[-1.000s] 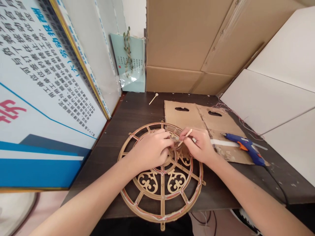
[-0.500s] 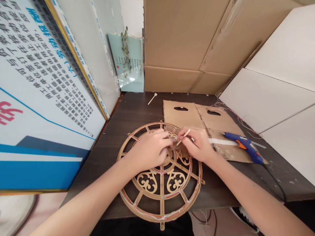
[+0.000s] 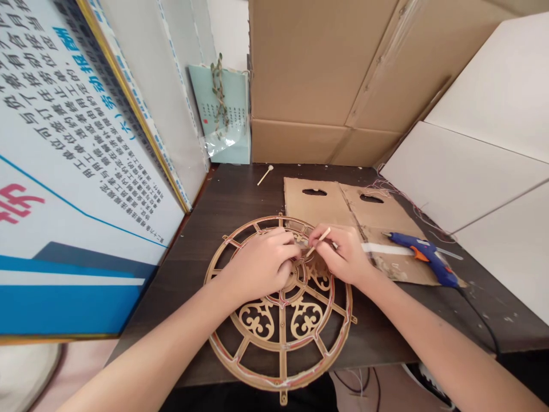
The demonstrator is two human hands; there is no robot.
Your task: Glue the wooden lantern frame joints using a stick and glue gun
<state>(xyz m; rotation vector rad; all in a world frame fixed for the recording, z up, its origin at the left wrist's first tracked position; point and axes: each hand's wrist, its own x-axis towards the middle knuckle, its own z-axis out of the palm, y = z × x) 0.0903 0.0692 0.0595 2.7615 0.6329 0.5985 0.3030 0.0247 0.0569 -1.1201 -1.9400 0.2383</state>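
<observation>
Little moved since earlier frame: both hands still over wheel centre, stick tip dipped slightly lower.

Round wooden frame (image 3: 281,320) flat on dark table (image 3: 240,191), lower centre of frame, near edge overhanging.
Left hand (image 3: 261,264) curled, fingers pressed on frame's hub; whether it grips anything, cannot tell.
Right hand (image 3: 343,254) pinched shut on thin wooden stick (image 3: 318,241), tip aimed at hub.
Right of hands: blue glue gun (image 3: 422,257) on cardboard sheet (image 3: 343,209).
Farther back: small stick (image 3: 265,174); cardboard box (image 3: 326,74) at top; poster (image 3: 64,149) at left.
</observation>
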